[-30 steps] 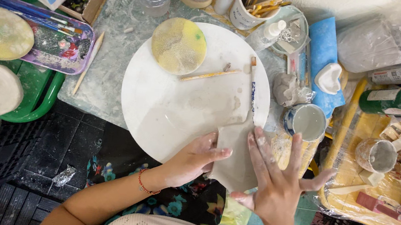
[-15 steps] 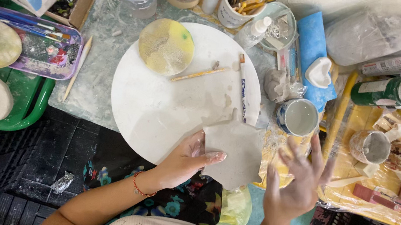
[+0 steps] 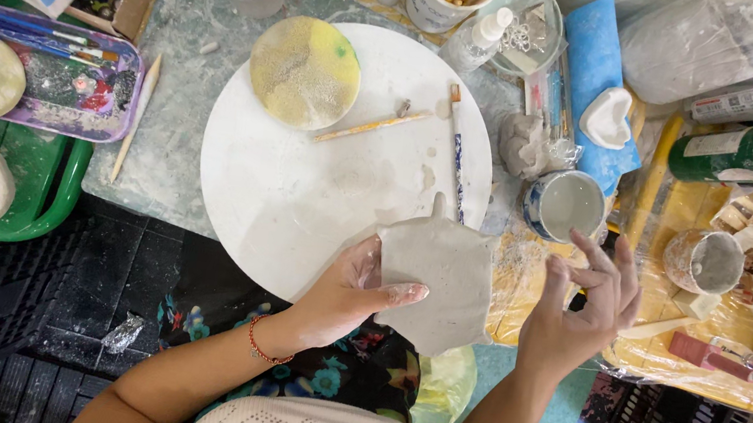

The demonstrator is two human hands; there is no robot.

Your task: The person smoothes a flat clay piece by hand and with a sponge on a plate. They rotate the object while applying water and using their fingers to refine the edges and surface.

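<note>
My left hand (image 3: pixel 350 291) holds a flat grey clay slab (image 3: pixel 440 275) by its left edge, lifted over the near right rim of a round white board (image 3: pixel 304 184). My right hand (image 3: pixel 583 306) hovers to the right of the slab, fingers spread and holding nothing, just below a small blue-and-white cup (image 3: pixel 564 205). On the board lie a round yellow sponge disc (image 3: pixel 305 71), a wooden stick (image 3: pixel 369 128) and a blue-patterned tool (image 3: pixel 457 155).
A green tray (image 3: pixel 48 193) with pale discs and a purple palette of brushes (image 3: pixel 61 76) sit at left. Mugs (image 3: pixel 747 273), a green-capped bottle (image 3: pixel 752 150), a blue roller (image 3: pixel 591 66) and a lump of clay (image 3: pixel 524 143) crowd the right. Jars stand at the back.
The slab has come up off the board and toward me in my left hand. My right hand has let go of it and moved off to the right.
</note>
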